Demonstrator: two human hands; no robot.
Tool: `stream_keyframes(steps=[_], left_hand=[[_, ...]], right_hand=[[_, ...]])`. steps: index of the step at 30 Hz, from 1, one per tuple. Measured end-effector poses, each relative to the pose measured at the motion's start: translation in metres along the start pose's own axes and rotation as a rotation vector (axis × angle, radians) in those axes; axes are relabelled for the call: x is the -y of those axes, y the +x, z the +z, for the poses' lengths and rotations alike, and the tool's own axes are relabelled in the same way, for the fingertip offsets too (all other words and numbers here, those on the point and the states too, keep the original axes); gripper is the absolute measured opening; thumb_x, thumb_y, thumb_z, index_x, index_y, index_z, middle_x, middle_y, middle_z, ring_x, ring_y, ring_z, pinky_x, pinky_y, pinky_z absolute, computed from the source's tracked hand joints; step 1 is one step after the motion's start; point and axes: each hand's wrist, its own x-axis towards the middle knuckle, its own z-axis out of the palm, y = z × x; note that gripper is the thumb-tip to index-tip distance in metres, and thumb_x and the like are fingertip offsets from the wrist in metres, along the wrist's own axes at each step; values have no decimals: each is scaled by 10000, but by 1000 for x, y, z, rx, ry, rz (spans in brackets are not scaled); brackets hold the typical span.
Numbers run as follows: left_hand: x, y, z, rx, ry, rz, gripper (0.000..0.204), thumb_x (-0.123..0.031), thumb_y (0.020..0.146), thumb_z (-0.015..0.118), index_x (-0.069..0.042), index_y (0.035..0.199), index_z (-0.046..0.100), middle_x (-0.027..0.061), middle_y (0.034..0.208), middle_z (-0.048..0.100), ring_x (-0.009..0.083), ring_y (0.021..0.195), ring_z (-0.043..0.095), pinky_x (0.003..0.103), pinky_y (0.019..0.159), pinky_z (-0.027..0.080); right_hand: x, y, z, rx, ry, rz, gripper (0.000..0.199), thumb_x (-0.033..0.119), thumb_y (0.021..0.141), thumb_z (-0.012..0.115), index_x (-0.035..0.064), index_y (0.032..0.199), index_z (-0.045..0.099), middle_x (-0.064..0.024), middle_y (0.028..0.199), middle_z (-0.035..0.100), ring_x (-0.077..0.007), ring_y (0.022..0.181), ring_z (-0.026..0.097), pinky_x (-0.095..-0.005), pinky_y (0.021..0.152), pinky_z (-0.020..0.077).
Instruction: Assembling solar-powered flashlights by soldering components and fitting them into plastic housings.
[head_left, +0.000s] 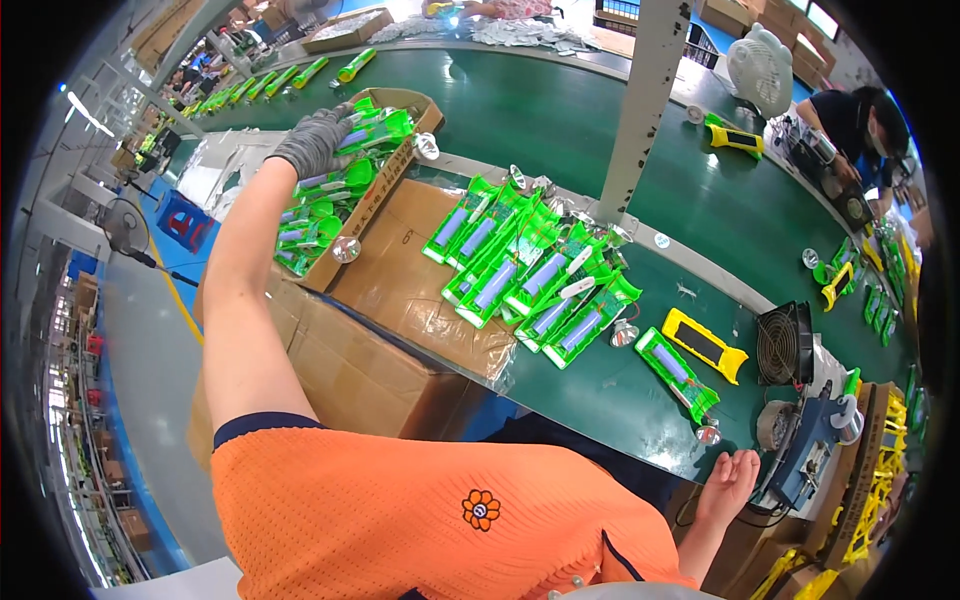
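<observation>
My left hand [315,143], in a grey glove, reaches out to the far left and rests on green flashlight housings [375,132] in an open cardboard box [362,205]. Its fingertips are hidden among them, so whether it grips one I cannot tell. My bare right hand [728,487] is at the near edge of the green bench, fingers apart and slightly curled, holding nothing. Just beyond it lies a green half housing [677,375] with a purple battery cell and a wired reflector [708,435]. A yellow cover [705,345] with a dark panel lies alongside.
Several green housings with cells [540,265] lie mid-bench, partly on flat cardboard [400,250]. A small black fan [785,343] and a blue soldering unit [803,455] stand at right. A white post [645,110] rises beside the conveyor [520,100]. Another person [855,125] works far right.
</observation>
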Motion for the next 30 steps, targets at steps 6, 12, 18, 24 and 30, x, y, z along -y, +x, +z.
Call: stream_keyframes(steps=[6, 12, 18, 24, 30], left_hand=[[38, 29, 42, -50, 10, 303, 683, 3, 720, 692, -64, 1390, 572, 205, 1542, 471, 412, 1329, 518, 467, 1097, 477], [74, 41, 113, -161, -14, 334, 557, -28, 715, 729, -107, 1265, 681, 215, 1489, 525, 423, 1307, 547, 465, 1097, 479], [101, 75, 169, 37, -1046, 103, 696, -43, 727, 759, -139, 1401, 616, 149, 1412, 617, 256, 1229, 603, 351, 1073, 473], [116, 115, 204, -246, -883, -212, 476, 64, 773, 756, -84, 1188, 574, 95, 1033, 686, 226, 922, 633, 356, 795, 523], [78, 148, 192, -104, -1083, -240, 114, -12, 941, 581, -21, 994, 682, 62, 861, 667, 209, 831, 632, 396, 752, 498]], right_hand=[[-2, -1, -9, -76, 20, 36, 97, 35, 1017, 627, 61, 1098, 581, -25, 945, 539, -103, 721, 478, -276, 826, 484], [-2, 1, 25, -152, -54, 68, 102, 104, 1015, 641, 112, 1087, 569, -5, 871, 559, -106, 722, 529, -328, 838, 507], [0, -2, 21, -122, -27, 59, 72, 117, 1026, 633, 123, 1056, 568, -10, 836, 597, -120, 596, 549, -373, 873, 531], [3, -1, 23, -109, -45, 80, 54, 119, 1042, 617, 92, 1055, 571, -19, 804, 602, -128, 612, 577, -370, 872, 541], [37, -11, 59, 8, -184, 66, 121, 144, 1016, 671, 65, 1058, 590, -25, 859, 624, -113, 663, 597, -340, 829, 546]])
